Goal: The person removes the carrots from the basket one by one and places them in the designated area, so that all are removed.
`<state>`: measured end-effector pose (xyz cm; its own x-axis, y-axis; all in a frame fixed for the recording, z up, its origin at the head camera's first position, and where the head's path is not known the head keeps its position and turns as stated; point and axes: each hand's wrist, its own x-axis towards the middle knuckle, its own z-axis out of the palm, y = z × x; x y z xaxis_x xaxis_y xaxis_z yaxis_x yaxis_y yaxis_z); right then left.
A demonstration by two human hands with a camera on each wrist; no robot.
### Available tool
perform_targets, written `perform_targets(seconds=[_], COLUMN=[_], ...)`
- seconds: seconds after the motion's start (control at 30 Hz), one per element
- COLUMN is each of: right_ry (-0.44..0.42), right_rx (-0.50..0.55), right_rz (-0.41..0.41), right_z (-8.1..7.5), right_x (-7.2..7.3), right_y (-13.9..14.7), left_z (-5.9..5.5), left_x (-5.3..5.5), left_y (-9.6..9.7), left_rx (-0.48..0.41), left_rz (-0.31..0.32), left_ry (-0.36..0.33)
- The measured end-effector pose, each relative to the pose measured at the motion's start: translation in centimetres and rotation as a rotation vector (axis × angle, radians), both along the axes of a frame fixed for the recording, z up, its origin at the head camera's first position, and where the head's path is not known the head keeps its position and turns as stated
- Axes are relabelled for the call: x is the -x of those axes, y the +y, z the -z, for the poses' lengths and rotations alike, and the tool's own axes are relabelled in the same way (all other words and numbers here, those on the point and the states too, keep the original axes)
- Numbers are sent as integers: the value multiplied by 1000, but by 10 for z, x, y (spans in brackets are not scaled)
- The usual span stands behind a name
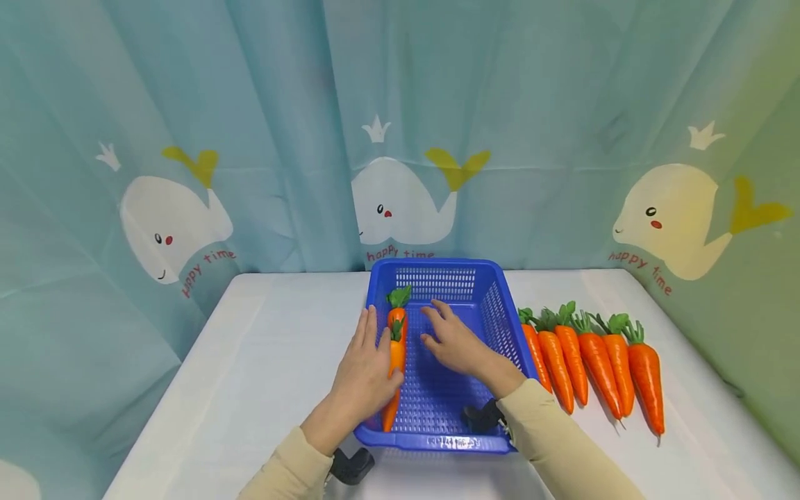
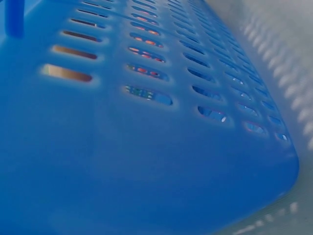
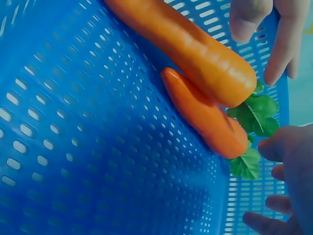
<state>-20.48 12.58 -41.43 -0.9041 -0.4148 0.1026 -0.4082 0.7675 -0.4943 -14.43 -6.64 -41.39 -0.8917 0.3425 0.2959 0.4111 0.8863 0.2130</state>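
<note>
Two orange carrots with green leaves lie in a blue plastic basket (image 1: 437,441). The front carrot (image 1: 396,355) overlaps the one behind it, whose top (image 1: 398,317) lies farther back along the left side. My left hand (image 1: 365,375) reaches over the basket's left rim beside the front carrot, fingers extended and thumb apart; whether it touches the carrot is unclear. Over the basket's middle, my right hand (image 1: 459,344) has loosely bent, spread fingers and holds nothing. Both carrots show in the right wrist view, the larger one (image 3: 195,54) above the smaller one (image 3: 205,115).
Several more carrots (image 1: 596,368) lie side by side on the white table (image 1: 281,347), right of the basket. A blue-green curtain (image 1: 281,139) with whale prints hangs behind. The left wrist view is filled by the basket's slotted outer wall (image 2: 122,161).
</note>
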Motion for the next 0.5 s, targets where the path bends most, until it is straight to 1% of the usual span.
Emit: perform_targets(seconds=[0.2, 0.37, 0.5], right_ry=[-35, -71, -100], right_rx=[-9, -18, -34], right_rz=[-17, -29, -70], right_z=[1, 3, 5], right_x=[1, 2, 2], right_y=[0, -1, -3], left_z=[-3, -2, 0], left_x=[0, 1, 2], left_y=[1, 2, 1], left_rx=[12, 14, 7], left_rz=[-8, -6, -12], left_ry=[-9, -14, -29])
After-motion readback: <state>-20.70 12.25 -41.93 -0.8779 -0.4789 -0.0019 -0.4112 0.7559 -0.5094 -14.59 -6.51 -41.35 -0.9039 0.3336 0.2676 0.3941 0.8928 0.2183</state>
